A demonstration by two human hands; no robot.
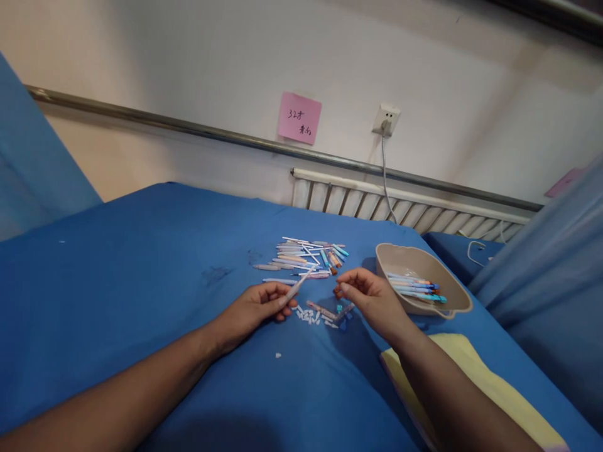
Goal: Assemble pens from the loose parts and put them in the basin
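"So, what's held?"
"Left hand (264,302) closed on a pale pen barrel (304,280), right hand (370,295) pinching a brown piece (337,292), both above the blue-clothed bench (127,270)."
"Around them?"
"White bits (308,316) between, pens (288,258) beyond, beige basin (445,269) right; behind, radiator (348,203), metal rail (211,134), pink note (299,118)."

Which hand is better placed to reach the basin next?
Right, I'd judge: the right hand is beside the tan basin, though it seems to pinch a small brown piece. The left hand is farther off, holding a pale barrel.
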